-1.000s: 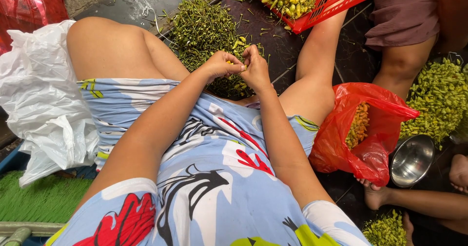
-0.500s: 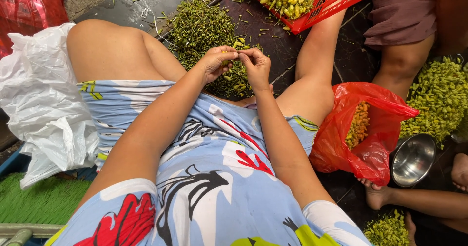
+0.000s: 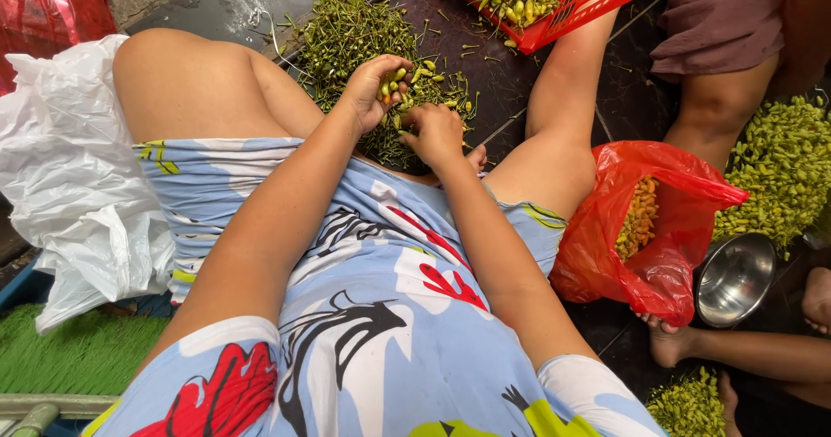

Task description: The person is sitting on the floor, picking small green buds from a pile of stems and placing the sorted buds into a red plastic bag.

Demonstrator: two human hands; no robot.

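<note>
Both arms reach forward — left hand [image 3: 374, 89] cupped, fingers curled; right hand [image 3: 435, 132] just beside it, pinching.

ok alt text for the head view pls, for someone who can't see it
Seen from above, a seated person's left hand holds a few small green chillies while the right hand picks at a pile of green stems on the dark floor. Beside them are a red plastic bag of orange chillies, a steel bowl and a red crate.

I sit on the dark wet floor [image 3: 511, 82]; on it lie a heap of green stems [image 3: 346, 35], a red crate [image 3: 576, 9], a steel bowl [image 3: 736, 279].
</note>
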